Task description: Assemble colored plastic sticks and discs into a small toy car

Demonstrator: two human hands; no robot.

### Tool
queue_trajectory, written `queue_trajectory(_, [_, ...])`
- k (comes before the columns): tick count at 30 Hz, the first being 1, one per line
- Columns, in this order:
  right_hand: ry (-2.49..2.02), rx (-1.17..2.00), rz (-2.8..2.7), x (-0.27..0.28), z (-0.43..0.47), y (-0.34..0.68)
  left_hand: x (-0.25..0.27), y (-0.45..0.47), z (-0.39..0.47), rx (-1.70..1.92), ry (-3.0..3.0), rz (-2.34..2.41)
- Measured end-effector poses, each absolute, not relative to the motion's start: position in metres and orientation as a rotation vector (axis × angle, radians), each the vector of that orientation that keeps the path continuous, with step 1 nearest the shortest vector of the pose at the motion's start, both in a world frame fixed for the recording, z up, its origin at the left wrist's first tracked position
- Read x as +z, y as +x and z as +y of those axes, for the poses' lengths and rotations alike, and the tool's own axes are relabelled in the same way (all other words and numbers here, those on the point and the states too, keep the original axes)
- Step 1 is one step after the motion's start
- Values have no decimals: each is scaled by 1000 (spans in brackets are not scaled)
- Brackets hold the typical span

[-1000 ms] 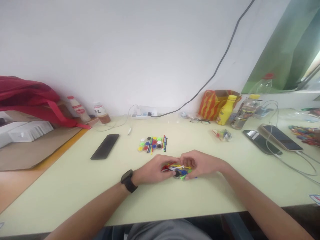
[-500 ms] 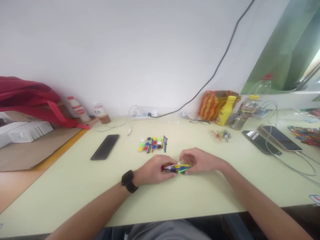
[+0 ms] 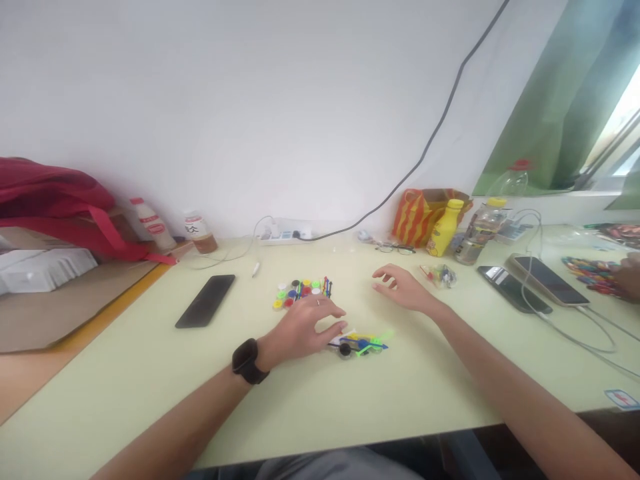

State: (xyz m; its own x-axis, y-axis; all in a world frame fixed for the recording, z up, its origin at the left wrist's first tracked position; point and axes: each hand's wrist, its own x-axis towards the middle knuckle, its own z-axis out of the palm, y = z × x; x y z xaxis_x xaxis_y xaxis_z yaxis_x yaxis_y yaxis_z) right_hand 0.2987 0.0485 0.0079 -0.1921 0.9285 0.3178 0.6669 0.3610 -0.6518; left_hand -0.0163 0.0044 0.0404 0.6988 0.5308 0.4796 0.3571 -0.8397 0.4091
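My left hand [image 3: 300, 327], with a black watch on its wrist, is open, thumb and fingers apart, at the left end of a loose pile of coloured plastic arrows and discs [image 3: 364, 344]. Part of that pile lies behind its thumb. Behind the left hand sit rows of coloured discs [image 3: 282, 295] beside several thin arrows [image 3: 327, 287]; the hand covers their near edge. My right hand [image 3: 403, 288] hovers open to the right of the rows, its fingers stretched left and holding nothing. Close beyond it lies a small clear bag of coloured parts [image 3: 439, 275].
A black phone [image 3: 206, 301] lies at left, and two more phones [image 3: 515, 290] with cables at right. Along the wall stand bottles, a yellow bottle [image 3: 445, 228], a striped bag [image 3: 411, 217], glasses [image 3: 395, 249] and a power strip [image 3: 285, 237]. Another person's hand [image 3: 628, 275] touches a colourful heap at far right.
Both hands have let go of the arrows and discs, which now lie spread on the table. My right hand has moved up and away; my left hand has lifted slightly back and opened.
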Motion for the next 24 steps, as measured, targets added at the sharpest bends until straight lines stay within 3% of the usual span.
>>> queue_trajectory(7, [-1440,265,-2030,-6,118,295,107,-2,35,491,2758,783])
queue_trajectory(13, [-1700,35,-1739,-13,156,280,168,-10,74,772,2634,1048])
queue_trajectory(17, [-1891,-97,-1773,-21,159,285,172,-28,84,764,2608,1127])
queue_trajectory(24, [-1759,-124,-1871,-4,155,290,161,-42,92,691,2620,1098])
